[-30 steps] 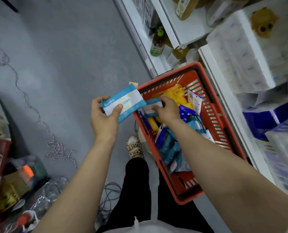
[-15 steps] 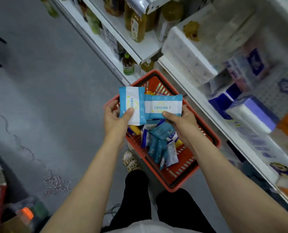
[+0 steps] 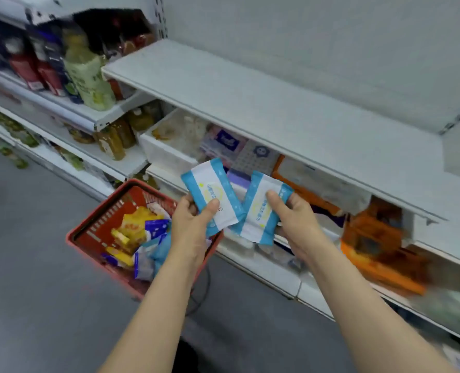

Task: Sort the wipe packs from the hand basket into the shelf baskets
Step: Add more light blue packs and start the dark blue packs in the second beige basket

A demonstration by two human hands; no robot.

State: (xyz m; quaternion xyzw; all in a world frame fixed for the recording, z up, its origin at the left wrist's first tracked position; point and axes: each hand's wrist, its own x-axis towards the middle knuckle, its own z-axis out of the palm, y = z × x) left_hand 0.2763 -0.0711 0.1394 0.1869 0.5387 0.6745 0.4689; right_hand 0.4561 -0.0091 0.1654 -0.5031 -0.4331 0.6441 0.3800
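Two flat blue-and-white plastic wipe packs (image 3: 214, 196) (image 3: 262, 208) are held tilted, corners nearly touching, above the red slatted plastic hand basket (image 3: 94, 227) of mixed packs.

Hand basket (image 3: 89, 224) lies left of two held wipe packs (image 3: 212, 195).

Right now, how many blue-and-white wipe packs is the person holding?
2. One pack is in the left hand, the other pack in the right hand. More may lie hidden in the red basket.
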